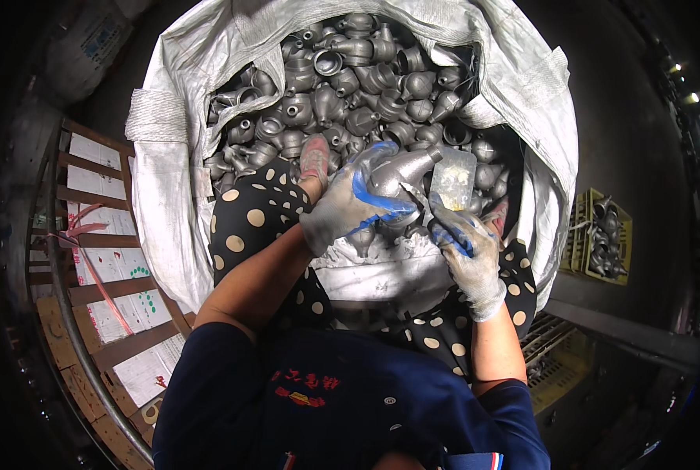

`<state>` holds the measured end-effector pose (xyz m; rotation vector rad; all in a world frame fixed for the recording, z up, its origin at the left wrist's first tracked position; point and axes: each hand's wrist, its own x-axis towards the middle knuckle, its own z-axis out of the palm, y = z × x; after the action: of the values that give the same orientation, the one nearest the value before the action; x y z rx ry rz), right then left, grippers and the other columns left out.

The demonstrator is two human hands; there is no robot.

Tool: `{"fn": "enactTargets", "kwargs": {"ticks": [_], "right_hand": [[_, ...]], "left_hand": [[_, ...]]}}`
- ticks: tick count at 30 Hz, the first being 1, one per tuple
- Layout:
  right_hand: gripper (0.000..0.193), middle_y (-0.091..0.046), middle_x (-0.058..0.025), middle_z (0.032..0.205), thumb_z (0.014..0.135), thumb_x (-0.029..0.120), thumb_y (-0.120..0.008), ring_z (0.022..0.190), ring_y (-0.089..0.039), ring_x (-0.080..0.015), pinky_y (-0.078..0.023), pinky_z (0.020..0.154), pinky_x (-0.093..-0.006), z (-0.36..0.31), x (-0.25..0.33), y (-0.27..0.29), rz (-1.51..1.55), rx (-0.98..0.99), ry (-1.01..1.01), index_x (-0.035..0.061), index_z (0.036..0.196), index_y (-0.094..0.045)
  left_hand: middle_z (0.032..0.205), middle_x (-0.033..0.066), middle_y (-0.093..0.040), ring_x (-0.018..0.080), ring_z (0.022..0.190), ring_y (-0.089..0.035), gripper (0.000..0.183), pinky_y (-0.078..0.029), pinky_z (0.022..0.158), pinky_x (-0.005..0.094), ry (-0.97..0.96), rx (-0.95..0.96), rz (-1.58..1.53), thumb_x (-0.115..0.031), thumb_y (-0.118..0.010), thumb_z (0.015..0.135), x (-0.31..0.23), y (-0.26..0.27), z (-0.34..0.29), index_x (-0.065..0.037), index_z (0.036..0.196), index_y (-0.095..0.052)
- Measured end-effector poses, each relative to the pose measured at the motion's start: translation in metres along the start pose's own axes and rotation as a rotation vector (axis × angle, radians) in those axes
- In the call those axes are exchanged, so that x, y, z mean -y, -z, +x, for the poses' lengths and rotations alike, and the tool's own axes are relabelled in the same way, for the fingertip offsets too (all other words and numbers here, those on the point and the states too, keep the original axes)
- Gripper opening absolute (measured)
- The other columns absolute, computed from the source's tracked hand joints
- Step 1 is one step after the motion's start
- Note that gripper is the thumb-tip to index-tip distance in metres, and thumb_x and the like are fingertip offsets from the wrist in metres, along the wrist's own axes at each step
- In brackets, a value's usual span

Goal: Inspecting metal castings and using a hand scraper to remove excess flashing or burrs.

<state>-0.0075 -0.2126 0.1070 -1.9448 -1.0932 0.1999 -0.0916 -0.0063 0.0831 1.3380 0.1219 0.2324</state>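
My left hand [338, 205], in a grey glove with blue coating, is wrapped round a grey bottle-shaped part [401, 174] whose narrow neck points up and to the right. My right hand [469, 252], gloved the same way, is closed at the part's lower right. A thin, pale blade-like tool [419, 200] runs from its fingers against the part; the handle is hidden. Just above the right hand lies a clear rectangular plastic container [453, 178] with pale bits in it. Many similar grey parts [326, 102] fill the big white woven sack [170, 211] before me.
My legs in dotted cloth reach into the sack's mouth, one pink shoe [315, 159] among the parts. A yellow crate [601, 235] with grey parts stands at right, another yellow crate [558, 368] below it. Left is a slatted rack [99, 196] with a metal rail.
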Motion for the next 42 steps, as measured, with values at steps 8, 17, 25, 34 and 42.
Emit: {"fn": "enactTargets", "kwargs": {"ticks": [8, 17, 25, 34, 42], "right_hand": [[0.043, -0.063, -0.0101, 0.094, 0.068, 0.002, -0.065, 0.083, -0.063, -0.0291, -0.051, 0.072, -0.0376, 0.002, -0.003, -0.004, -0.228, -0.064, 0.134, 0.0147, 0.109, -0.063], [0.035, -0.065, -0.0102, 0.092, 0.073, 0.004, -0.064, 0.081, -0.063, -0.0296, -0.051, 0.072, -0.0366, 0.000, -0.007, -0.009, 0.010, -0.112, 0.011, 0.0109, 0.107, -0.064], [0.035, -0.063, -0.0114, 0.087, 0.074, 0.006, -0.065, 0.077, -0.062, -0.0316, -0.051, 0.067, -0.0380, 0.001, 0.000, -0.007, -0.133, -0.024, 0.058, 0.0140, 0.108, -0.064], [0.035, -0.063, -0.0119, 0.088, 0.074, 0.007, -0.064, 0.077, -0.062, -0.0323, -0.050, 0.066, -0.0389, -0.001, -0.002, -0.008, -0.114, -0.022, 0.044, 0.0153, 0.108, -0.064], [0.031, -0.065, -0.0129, 0.096, 0.078, 0.009, -0.063, 0.084, -0.064, -0.0315, -0.051, 0.072, -0.0361, -0.002, -0.002, -0.001, -0.051, 0.098, -0.030, 0.0100, 0.109, -0.064]], "left_hand": [[0.126, 0.0105, -0.050, 0.0167, 0.113, -0.051, 0.069, -0.042, 0.097, 0.0310, 0.147, 0.049, -0.090, -0.003, -0.072, 0.075, -0.007, -0.007, 0.000, -0.001, 0.134, -0.036], [0.121, 0.0086, -0.053, 0.0136, 0.108, -0.053, 0.070, -0.043, 0.095, 0.0284, 0.236, 0.047, -0.135, -0.004, -0.073, 0.074, -0.014, -0.004, -0.002, -0.001, 0.133, -0.037], [0.118, 0.0091, -0.054, 0.0140, 0.104, -0.055, 0.074, -0.046, 0.091, 0.0278, 0.160, 0.033, -0.076, -0.004, -0.074, 0.073, -0.003, -0.001, -0.002, -0.001, 0.135, -0.034], [0.119, 0.0087, -0.054, 0.0143, 0.104, -0.056, 0.077, -0.046, 0.091, 0.0288, 0.132, 0.048, -0.088, -0.004, -0.075, 0.073, 0.006, 0.000, -0.001, -0.003, 0.137, -0.032], [0.126, 0.0092, -0.052, 0.0153, 0.111, -0.052, 0.081, -0.043, 0.097, 0.0301, 0.116, 0.016, 0.081, -0.003, -0.079, 0.067, 0.007, -0.002, -0.001, -0.002, 0.135, -0.035]]}}
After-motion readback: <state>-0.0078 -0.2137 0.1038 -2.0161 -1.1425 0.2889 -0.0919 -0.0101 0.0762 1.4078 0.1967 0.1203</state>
